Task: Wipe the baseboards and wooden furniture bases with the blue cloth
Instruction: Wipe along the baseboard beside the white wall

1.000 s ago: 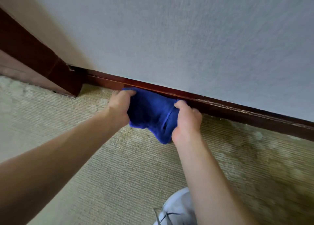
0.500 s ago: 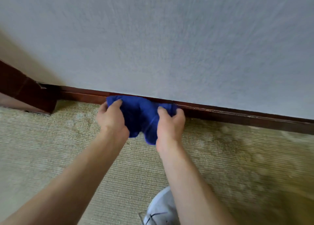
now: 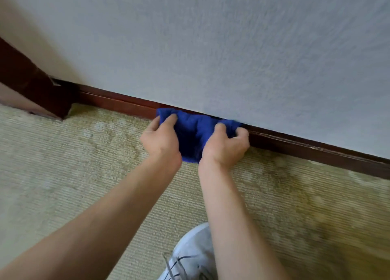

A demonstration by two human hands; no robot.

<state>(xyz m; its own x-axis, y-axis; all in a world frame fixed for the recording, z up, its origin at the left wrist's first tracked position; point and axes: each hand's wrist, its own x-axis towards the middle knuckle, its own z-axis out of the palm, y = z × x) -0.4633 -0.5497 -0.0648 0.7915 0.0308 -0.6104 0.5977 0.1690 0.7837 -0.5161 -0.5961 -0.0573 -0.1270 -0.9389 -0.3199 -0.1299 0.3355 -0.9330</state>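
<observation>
The blue cloth [image 3: 194, 131] is bunched against the dark reddish wooden baseboard [image 3: 306, 147], which runs along the foot of the white wall from left to lower right. My left hand [image 3: 161, 139] grips the cloth's left end, fingers curled over its top edge. My right hand [image 3: 226, 145] grips the right end, thumb on the cloth and fingers pressed toward the baseboard. The stretch of baseboard behind the cloth is hidden.
A dark wooden furniture base [image 3: 35, 89] stands at the left where it meets the baseboard. Beige ribbed carpet [image 3: 73, 163] covers the floor. My white laced shoe [image 3: 190, 256] shows at the bottom centre. The textured white wall [image 3: 232, 47] fills the upper frame.
Both hands have slid the cloth to the right along the baseboard, away from the furniture base. The grip on the cloth is unchanged.
</observation>
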